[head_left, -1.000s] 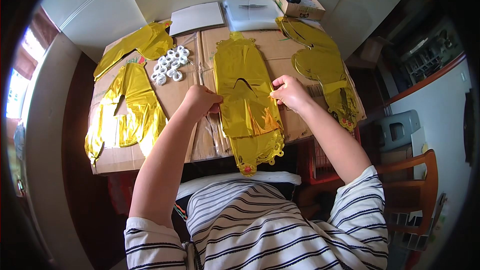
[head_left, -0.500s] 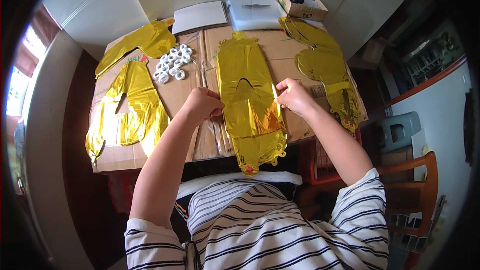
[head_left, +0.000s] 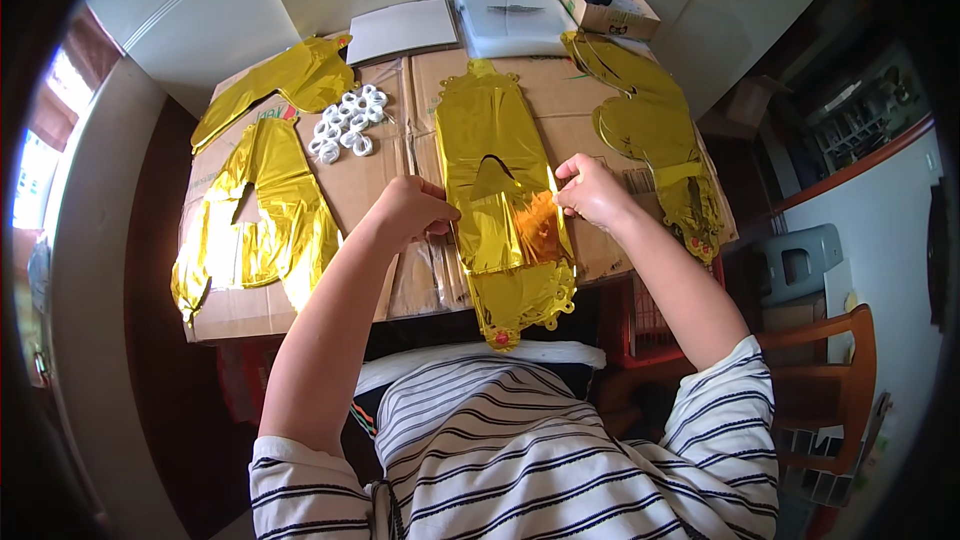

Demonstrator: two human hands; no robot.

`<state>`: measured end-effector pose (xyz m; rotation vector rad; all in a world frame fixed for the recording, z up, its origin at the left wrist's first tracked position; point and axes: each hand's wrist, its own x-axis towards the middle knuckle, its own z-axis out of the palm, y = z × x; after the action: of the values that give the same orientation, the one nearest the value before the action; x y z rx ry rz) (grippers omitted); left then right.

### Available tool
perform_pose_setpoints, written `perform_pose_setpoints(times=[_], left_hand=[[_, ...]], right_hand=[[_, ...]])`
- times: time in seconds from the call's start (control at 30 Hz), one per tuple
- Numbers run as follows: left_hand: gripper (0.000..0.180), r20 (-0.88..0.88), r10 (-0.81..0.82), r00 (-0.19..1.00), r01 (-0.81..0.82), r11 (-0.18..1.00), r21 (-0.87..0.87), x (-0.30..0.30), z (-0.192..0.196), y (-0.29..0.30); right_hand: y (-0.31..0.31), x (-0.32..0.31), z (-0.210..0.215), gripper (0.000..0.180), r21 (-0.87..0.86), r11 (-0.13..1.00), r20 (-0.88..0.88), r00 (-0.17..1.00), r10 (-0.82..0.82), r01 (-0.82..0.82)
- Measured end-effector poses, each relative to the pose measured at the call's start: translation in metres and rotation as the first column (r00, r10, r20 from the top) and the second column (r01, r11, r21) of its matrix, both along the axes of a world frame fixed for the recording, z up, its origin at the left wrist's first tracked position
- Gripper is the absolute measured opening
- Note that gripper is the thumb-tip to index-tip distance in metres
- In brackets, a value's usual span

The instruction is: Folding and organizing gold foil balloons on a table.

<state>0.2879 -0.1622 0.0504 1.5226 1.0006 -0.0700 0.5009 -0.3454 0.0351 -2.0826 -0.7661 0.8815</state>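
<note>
1. Foil is the material in hand: a long, flat, uninflated gold foil balloon (head_left: 500, 190) lies along the middle of the desk (head_left: 390, 180), which is covered in brown flattened cardboard. Its scalloped near end hangs over the near edge toward the person's striped shirt.
2. The left hand (head_left: 415, 212) sits at the balloon's left edge about midway along, fingers (head_left: 440, 225) curled closed onto the foil rim in a pinch.
3. The right hand (head_left: 590, 190) is at the opposite, right edge at the same height, fingers (head_left: 568, 175) bent and pinched onto the rim as well.
4. Handling, as a judgement: the balloon looks very light, thin and limp, slick on its shiny face, and easy to crease or puncture. It will sag and slide if lifted by one point. The flat sealed edges, where both hands already are, seem the safest hold, taken on both sides at once.
5. Count of gold foil shapes on the desk: four. The central one; a letter-like balloon with a cut-out (head_left: 265, 225) at near left; a folded gold piece (head_left: 280, 90) at far left; and a curved stack of gold foil (head_left: 650, 130) at right, where I cannot tell how many sheets overlap.
6. One cluster of small white rings (head_left: 345, 120) lies between the far-left piece and the central balloon; individual rings are too small to count surely.
7. Along the far edge: one grey flat sheet (head_left: 402, 30), one clear plastic packet (head_left: 512, 22) and one small open cardboard box (head_left: 605, 8).
</note>
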Motion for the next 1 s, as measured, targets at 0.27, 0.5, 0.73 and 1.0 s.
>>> perform_pose_setpoints(times=[0.27,0.5,0.73,1.0], left_hand=[[0.032,-0.018,-0.077,0.997,0.079,0.992,0.096,-0.001,-0.009,0.003],[0.039,0.024,-0.079,0.997,0.075,0.989,0.125,-0.002,-0.017,0.003],[0.037,-0.038,-0.079,0.996,0.084,0.983,0.16,0.0,-0.008,-0.001],[0.037,-0.034,-0.06,0.998,0.065,0.981,0.181,0.0,-0.006,-0.004]], right_hand=[[-0.001,0.004,-0.005,0.04,0.023,1.0,-0.05,0.999,0.004,-0.002],[-0.002,0.008,-0.009,0.04,0.059,0.998,-0.092,0.996,0.006,-0.001],[-0.006,0.009,-0.02,0.046,-0.018,0.998,0.073,0.995,0.062,-0.061],[-0.004,0.003,-0.005,0.043,0.053,0.999,-0.149,0.989,0.02,-0.012]])
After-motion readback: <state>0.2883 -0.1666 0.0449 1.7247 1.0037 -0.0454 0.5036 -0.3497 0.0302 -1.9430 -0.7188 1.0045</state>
